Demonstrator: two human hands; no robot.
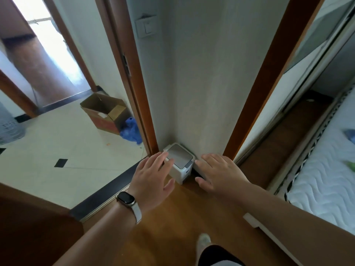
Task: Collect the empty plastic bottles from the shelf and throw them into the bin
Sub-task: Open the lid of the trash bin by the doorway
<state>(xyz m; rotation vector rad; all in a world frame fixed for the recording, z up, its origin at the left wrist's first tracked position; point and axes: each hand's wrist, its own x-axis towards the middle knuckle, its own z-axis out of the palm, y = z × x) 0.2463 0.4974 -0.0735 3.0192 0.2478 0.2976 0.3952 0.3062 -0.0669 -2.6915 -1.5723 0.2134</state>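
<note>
A small white bin (pixel 180 162) with a grey lid that looks closed stands on the wooden floor against the wall between two door frames. My left hand (pixel 152 176), with a watch on its wrist, hovers over the bin's left side with fingers spread and nothing in it. Just to the right of the bin my right hand (pixel 218 172) is held flat with its fingers apart, also holding nothing. No plastic bottle and no shelf are in view.
An open cardboard box (pixel 104 112) and a blue plastic bag (pixel 131 131) sit on the tiled floor beyond the left doorway. A white mattress (pixel 326 169) lies at the right. A light switch (pixel 146 28) is on the wall. My foot (pixel 203 240) stands on the wooden floor.
</note>
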